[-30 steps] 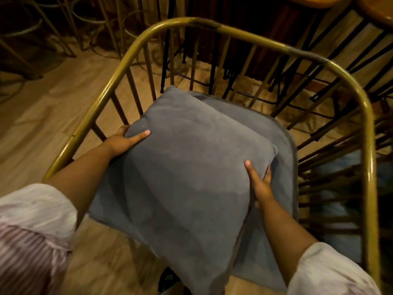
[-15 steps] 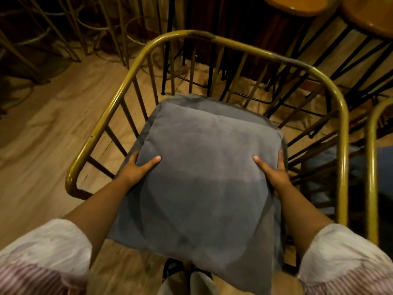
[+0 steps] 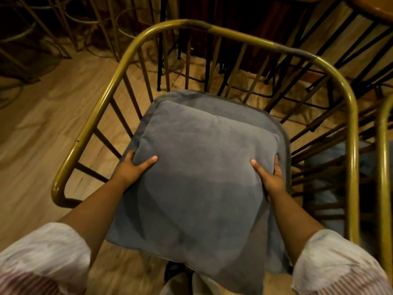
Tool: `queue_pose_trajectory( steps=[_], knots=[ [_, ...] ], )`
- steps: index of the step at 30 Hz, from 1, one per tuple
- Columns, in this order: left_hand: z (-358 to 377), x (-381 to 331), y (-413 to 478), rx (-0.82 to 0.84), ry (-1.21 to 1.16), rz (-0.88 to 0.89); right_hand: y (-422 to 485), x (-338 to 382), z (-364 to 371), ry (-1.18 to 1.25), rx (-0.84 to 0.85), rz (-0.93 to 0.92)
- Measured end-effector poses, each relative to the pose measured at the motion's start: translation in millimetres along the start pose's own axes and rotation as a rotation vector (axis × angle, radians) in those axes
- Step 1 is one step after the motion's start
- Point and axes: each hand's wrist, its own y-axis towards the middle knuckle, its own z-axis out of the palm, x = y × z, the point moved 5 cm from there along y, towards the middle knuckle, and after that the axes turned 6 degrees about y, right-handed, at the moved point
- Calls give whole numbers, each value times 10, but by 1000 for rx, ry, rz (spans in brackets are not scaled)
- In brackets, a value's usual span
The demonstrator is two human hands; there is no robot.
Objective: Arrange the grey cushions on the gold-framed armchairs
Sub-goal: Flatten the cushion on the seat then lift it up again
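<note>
Square grey fabric cushion (image 3: 202, 177) lies flat on the grey padded seat (image 3: 282, 133) of the gold metal-framed armchair (image 3: 212, 28), near edge overhanging the front. Left hand (image 3: 133, 169) grips its left edge, thumb on top, fingers tucked under; right hand (image 3: 270, 177) grips the right edge likewise. Wooden plank floor (image 3: 42, 124) around, second gold frame (image 3: 385, 167) just right, dark metal stool legs (image 3: 223, 60) behind.
</note>
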Motion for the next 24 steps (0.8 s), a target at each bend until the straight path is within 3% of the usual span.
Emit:
queue_pose_trajectory(
  steps=[4, 9, 15, 19, 24],
  knots=[
    [72, -94, 1, 18, 40, -3, -2, 35, -138, -8, -32, 13],
    [329, 42, 121, 185, 199, -138, 60, -198, -101, -141, 51, 100],
    [348, 22, 52, 131, 324, -159, 0, -219, -65, -265, -15, 164],
    [431, -67, 27, 118, 227, -125, -284, -59, -42, -368, 25, 123],
    [522, -1282, -858, 248, 220, 87, -830, 520, -307, -408, 186, -4]
  ],
)
